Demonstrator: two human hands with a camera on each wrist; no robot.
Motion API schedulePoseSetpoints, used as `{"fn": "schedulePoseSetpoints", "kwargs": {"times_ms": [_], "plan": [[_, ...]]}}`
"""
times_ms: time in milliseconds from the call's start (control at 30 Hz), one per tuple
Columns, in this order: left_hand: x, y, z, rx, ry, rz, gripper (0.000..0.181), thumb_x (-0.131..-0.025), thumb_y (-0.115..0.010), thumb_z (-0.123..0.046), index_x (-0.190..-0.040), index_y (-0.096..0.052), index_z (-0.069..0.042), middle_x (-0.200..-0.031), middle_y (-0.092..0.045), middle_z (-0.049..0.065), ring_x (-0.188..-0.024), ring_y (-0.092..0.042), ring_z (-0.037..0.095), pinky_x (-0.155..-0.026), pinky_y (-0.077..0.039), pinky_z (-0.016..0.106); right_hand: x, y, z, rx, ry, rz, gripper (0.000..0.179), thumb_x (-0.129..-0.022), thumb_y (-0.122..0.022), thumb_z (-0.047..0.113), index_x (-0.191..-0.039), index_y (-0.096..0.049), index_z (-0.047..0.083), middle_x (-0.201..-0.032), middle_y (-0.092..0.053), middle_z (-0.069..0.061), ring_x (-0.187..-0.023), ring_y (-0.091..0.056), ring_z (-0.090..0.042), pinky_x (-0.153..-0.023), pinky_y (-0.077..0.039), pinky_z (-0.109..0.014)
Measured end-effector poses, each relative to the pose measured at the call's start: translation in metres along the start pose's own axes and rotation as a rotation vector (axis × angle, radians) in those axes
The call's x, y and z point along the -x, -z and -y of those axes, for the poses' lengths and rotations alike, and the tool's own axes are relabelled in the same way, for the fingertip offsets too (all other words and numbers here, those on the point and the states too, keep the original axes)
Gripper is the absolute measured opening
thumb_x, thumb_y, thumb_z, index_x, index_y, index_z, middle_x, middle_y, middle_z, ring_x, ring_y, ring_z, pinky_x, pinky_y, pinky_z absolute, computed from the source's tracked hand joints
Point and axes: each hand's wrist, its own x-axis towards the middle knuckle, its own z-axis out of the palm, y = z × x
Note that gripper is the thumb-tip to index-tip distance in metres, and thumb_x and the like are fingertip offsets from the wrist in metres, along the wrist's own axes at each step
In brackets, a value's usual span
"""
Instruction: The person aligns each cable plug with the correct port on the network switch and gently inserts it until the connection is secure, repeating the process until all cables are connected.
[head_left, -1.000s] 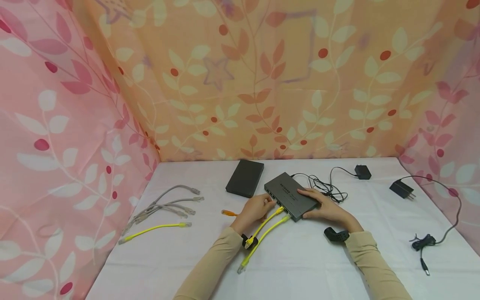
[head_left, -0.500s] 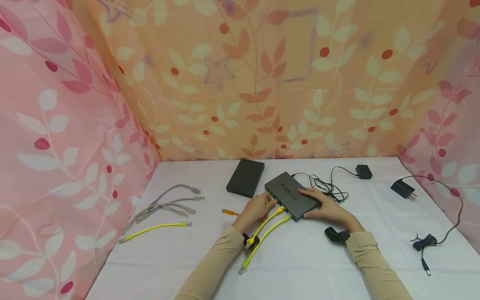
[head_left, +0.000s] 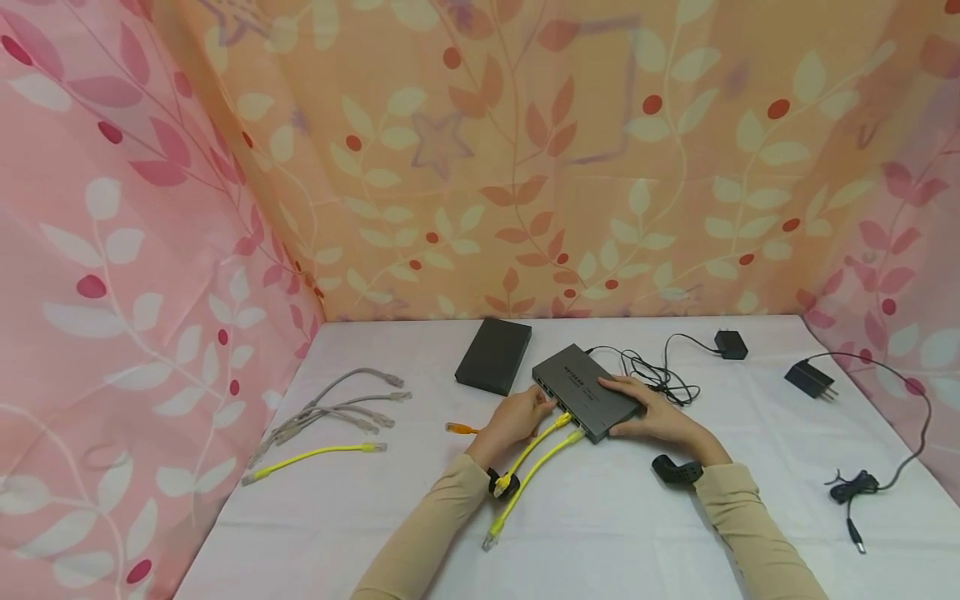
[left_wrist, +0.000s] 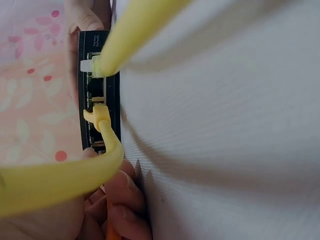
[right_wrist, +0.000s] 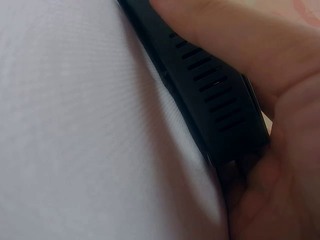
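Switch (head_left: 585,392) was mid-table, ports facing near left, set between the two hands. Right hand (head_left: 654,417) gripped its right end, digits curled on the top and round the vented end. Left hand (head_left: 510,423) was at the port side, fingers curled, pinching orange cable (left_wrist: 114,233); fingertips touched the switch just beside the far yellow cable (head_left: 534,448), on its far side. Orange plug hidden by the fingers; couldn't tell if seated. Orange cable's other end stuck out left of the hand. Far and near yellow cable (head_left: 555,449) were both plugged in, loose ends toward the near side. Black box (head_left: 493,357) lay far left of the switch. Gray cables (head_left: 330,412) and loose yellow cable (head_left: 315,453) lay left. Far adapter (head_left: 731,344) was far right, its cord reaching the switch's far edge; near adapter (head_left: 810,379) lay further right.
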Motion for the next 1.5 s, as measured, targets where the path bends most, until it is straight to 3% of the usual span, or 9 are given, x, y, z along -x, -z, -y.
{"fn": "schedulePoseSetpoints", "kwargs": {"times_ms": [200, 933, 1233, 1400, 1500], "plan": [[0.001, 0.001, 0.001, -0.030, -0.048, -0.020, 0.027, -0.097, -0.043, -0.040, -0.099, -0.052, -0.015, -0.050, -0.051, -0.004, -0.038, -0.047, 0.010, -0.045, -0.039, 0.023, 0.001, 0.001, 0.003, -0.001, 0.003, 0.000, 0.080, -0.069, -0.079, 0.043, -0.139, -0.039, 0.036, -0.152, -0.022, -0.009, -0.139, -0.012, -0.041, -0.099, -0.016, -0.068], [-0.003, 0.002, 0.001, -0.078, -0.056, -0.012, 0.027, -0.098, -0.042, -0.041, -0.098, -0.052, -0.016, -0.052, -0.052, -0.005, -0.042, -0.049, 0.010, -0.048, -0.036, 0.023, 0.001, 0.003, 0.004, -0.011, -0.002, 0.005, 0.080, -0.071, -0.079, 0.039, -0.139, -0.039, 0.034, -0.152, -0.021, -0.009, -0.138, -0.012, -0.042, -0.098, -0.016, -0.068], [-0.003, -0.002, 0.000, -0.203, -0.095, -0.093, 0.029, -0.098, -0.038, -0.042, -0.099, -0.053, -0.017, -0.054, -0.050, -0.006, -0.047, -0.046, 0.011, -0.047, -0.033, 0.023, 0.007, 0.010, 0.032, -0.042, -0.010, 0.010, 0.078, -0.073, -0.079, 0.029, -0.141, -0.040, 0.019, -0.151, -0.020, -0.018, -0.137, -0.010, -0.046, -0.099, -0.013, -0.068], [0.002, -0.003, 0.002, -0.219, -0.099, -0.145, 0.028, -0.098, -0.040, -0.043, -0.097, -0.054, -0.019, -0.056, -0.048, -0.006, -0.048, -0.044, 0.010, -0.046, -0.033, 0.024, 0.001, 0.003, 0.009, -0.038, -0.009, 0.011, 0.079, -0.072, -0.079, 0.036, -0.140, -0.039, 0.030, -0.152, -0.022, -0.011, -0.139, -0.009, -0.042, -0.099, -0.014, -0.068], [0.004, -0.004, 0.003, -0.159, -0.101, -0.167, 0.027, -0.097, -0.043, -0.043, -0.095, -0.054, -0.019, -0.058, -0.048, -0.007, -0.049, -0.044, 0.009, -0.046, -0.033, 0.023, 0.000, 0.002, 0.004, -0.024, -0.009, 0.010, 0.079, -0.070, -0.079, 0.040, -0.139, -0.039, 0.035, -0.151, -0.023, -0.008, -0.139, -0.012, -0.041, -0.099, -0.016, -0.068]]}}
